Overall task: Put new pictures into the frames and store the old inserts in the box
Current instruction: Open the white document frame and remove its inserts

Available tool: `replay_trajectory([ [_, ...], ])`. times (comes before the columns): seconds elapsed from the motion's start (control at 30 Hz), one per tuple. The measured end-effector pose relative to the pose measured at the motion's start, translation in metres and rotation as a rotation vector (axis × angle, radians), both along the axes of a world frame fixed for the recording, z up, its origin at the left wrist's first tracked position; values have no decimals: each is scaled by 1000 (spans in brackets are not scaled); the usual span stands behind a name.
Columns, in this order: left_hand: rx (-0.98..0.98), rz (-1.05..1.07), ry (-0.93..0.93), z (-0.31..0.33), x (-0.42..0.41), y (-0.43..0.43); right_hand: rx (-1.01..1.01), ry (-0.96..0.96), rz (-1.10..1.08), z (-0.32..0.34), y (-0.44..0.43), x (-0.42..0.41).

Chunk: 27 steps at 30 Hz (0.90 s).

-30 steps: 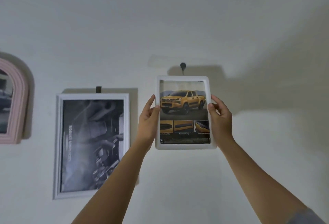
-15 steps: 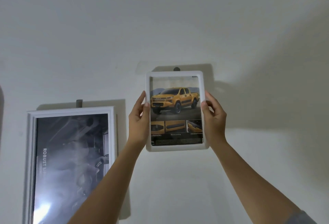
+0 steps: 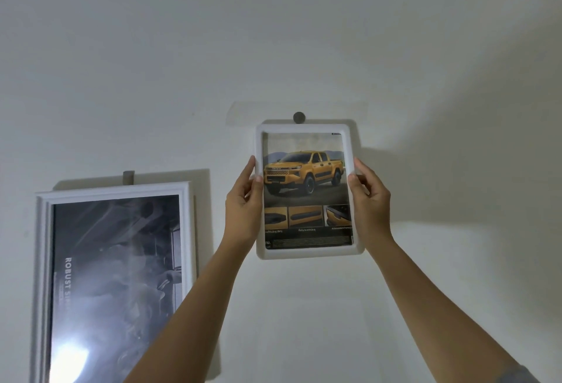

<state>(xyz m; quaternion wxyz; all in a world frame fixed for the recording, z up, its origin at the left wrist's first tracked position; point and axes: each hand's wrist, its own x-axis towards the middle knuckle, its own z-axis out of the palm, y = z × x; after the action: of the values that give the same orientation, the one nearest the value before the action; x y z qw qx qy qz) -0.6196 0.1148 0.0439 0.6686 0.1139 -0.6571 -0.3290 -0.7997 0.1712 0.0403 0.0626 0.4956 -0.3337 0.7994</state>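
The small white frame (image 3: 308, 191), holding a yellow truck picture, is gripped at its sides by the left hand (image 3: 244, 203) and right hand (image 3: 369, 197). It has been lowered slightly, exposing the wall hook (image 3: 299, 117); it is likely being hung on it.

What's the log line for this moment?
left hand + right hand: grip white frame sides | hook: above frame | picture: yellow truck

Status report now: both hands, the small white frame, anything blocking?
Left hand and right hand grip the sides of the small white frame, upright against the wall. Round hook just above its top edge. Nothing in the way; larger frame hangs apart.
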Motion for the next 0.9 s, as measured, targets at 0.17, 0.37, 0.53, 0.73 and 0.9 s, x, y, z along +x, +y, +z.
replay_trajectory([
  [0.17, 1, 52, -13, -3, -2, 3, 77, 70, -86, -2, 2, -1],
  [0.37, -78, 223, -33, -21, -4, 7, 186, 176, -254, -9, 9, 2],
  [0.53, -113, 267, -67, -39, -2, 6, 252, 166, -257, -25, 18, 2],
  [0.73, -63, 311, -133, -49, 3, 12, 319, 210, -308, -44, 28, 6],
  [0.9, -47, 348, -180, -54, 6, 14, 347, 223, -365, -49, 31, 7],
])
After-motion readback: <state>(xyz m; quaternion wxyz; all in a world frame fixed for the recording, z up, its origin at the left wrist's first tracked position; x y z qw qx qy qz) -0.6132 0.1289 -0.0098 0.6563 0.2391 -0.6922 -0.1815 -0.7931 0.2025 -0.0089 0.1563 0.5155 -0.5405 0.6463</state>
